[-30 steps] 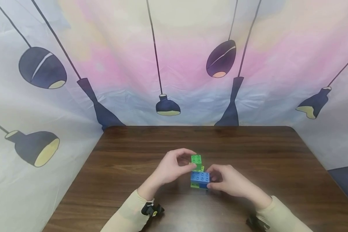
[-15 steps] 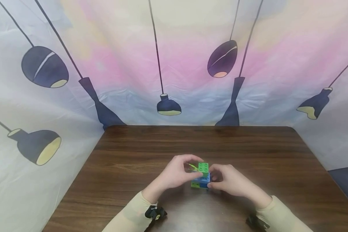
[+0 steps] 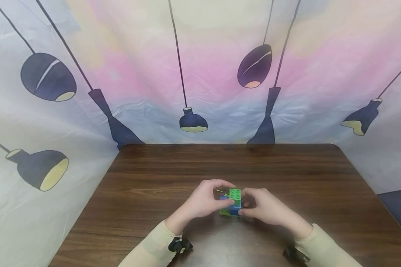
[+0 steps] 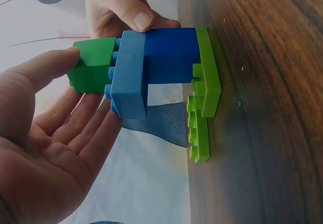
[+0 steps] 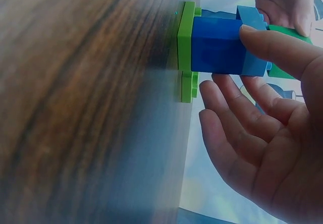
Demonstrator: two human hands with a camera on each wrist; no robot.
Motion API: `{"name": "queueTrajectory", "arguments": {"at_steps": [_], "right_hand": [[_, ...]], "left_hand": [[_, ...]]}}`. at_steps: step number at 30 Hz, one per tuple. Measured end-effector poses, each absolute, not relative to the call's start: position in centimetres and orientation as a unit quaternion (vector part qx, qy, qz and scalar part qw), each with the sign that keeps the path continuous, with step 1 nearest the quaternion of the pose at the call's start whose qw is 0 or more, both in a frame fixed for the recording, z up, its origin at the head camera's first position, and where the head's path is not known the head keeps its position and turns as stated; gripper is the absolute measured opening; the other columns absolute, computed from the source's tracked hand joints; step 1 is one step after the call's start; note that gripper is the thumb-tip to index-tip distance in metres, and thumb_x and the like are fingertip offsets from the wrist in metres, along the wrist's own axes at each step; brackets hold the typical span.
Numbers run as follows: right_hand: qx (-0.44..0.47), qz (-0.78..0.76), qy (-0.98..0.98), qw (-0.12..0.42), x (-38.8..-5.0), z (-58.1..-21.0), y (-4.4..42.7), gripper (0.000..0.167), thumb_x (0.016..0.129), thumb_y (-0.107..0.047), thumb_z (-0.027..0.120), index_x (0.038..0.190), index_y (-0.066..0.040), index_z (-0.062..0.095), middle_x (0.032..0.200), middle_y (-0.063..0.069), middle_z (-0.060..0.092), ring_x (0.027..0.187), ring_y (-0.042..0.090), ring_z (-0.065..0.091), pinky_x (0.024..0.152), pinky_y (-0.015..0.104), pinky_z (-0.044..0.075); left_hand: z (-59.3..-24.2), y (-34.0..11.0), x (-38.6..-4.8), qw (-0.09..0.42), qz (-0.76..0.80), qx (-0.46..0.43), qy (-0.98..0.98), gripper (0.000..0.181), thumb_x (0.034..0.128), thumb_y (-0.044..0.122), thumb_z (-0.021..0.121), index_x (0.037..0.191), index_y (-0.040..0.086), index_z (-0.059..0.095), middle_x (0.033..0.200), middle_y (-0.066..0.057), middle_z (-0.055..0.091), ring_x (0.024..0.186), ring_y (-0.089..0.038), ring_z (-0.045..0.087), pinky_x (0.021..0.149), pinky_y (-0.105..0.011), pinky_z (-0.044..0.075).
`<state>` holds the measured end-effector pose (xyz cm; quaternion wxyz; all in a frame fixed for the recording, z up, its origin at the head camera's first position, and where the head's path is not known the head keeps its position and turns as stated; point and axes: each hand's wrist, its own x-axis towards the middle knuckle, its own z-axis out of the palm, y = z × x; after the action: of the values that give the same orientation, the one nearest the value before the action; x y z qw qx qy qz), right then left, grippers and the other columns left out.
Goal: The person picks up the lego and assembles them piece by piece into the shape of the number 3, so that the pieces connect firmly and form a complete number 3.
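My left hand pinches a green building block between thumb and fingers. That block sits over the right end of a light blue brick, and studs still show between the two in the left wrist view. Under the light blue brick is a dark blue brick, standing on lime green plates on the table. My right hand holds the stack from the right, its thumb near the seam between the blue bricks. In the head view, my left hand partly covers the stack and a lime piece behind it.
The brown wooden table reaches back to a hanging cloth printed with lamps. Dark wrist cameras sit on both sleeves, the left camera close above the tabletop.
My left hand has brought the green block right and nearer to me, from behind the light blue brick to over its right end. My right hand stays at the stack.
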<state>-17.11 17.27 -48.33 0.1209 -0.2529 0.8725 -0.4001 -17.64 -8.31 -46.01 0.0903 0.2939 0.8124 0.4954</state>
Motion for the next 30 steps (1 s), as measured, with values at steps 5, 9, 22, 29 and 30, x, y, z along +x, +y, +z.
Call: {"name": "queueTrajectory", "arguments": {"at_steps": [5,9,22,29,30], "right_hand": [[-0.261,-0.407,0.867,0.121,-17.05,-48.38,17.39,0.03,0.089,-0.022,0.089,0.112,-0.017,0.071,0.105,-0.009,0.074,0.096,0.015,0.073,0.08,0.031,0.059],[-0.262,-0.406,0.867,0.12,-17.0,-48.26,17.43,0.029,0.09,-0.023,0.089,0.112,-0.017,0.071,0.104,-0.01,0.074,0.094,0.013,0.072,0.078,0.031,0.058],[-0.261,-0.39,0.876,0.111,-17.13,-48.27,17.33,0.029,0.09,-0.026,0.088,0.113,-0.018,0.072,0.102,-0.012,0.072,0.09,0.011,0.067,0.073,0.03,0.054],[-0.254,-0.389,0.878,0.116,-17.21,-48.36,17.31,0.029,0.09,-0.024,0.088,0.114,-0.019,0.072,0.104,-0.013,0.073,0.092,0.013,0.069,0.076,0.031,0.056],[-0.253,-0.389,0.878,0.117,-17.19,-48.35,17.3,0.029,0.09,-0.024,0.088,0.114,-0.02,0.072,0.103,-0.013,0.072,0.092,0.012,0.069,0.076,0.031,0.056]], "left_hand": [[-45.99,-8.18,-17.52,0.093,0.494,0.291,0.814,0.034,0.0937,0.021,0.085,0.126,0.019,0.076,0.119,0.009,0.074,0.111,-0.023,0.071,0.086,-0.032,0.06],[-45.98,-8.08,-17.46,0.094,0.491,0.294,0.814,0.034,0.0934,0.019,0.086,0.126,0.018,0.076,0.119,0.008,0.074,0.111,-0.023,0.071,0.084,-0.03,0.06],[-46.04,-8.06,-17.53,0.071,0.468,0.318,0.821,0.035,0.0929,0.017,0.086,0.127,0.016,0.076,0.12,0.007,0.073,0.106,-0.01,0.067,0.08,-0.03,0.06],[-46.03,-8.03,-17.51,0.072,0.476,0.315,0.818,0.038,0.0916,0.018,0.087,0.128,0.018,0.076,0.122,0.007,0.073,0.107,-0.012,0.067,0.076,-0.027,0.059],[-46.06,-8.0,-17.49,0.073,0.479,0.315,0.816,0.038,0.0916,0.018,0.087,0.128,0.018,0.076,0.122,0.007,0.073,0.108,-0.012,0.067,0.077,-0.028,0.059]]}}
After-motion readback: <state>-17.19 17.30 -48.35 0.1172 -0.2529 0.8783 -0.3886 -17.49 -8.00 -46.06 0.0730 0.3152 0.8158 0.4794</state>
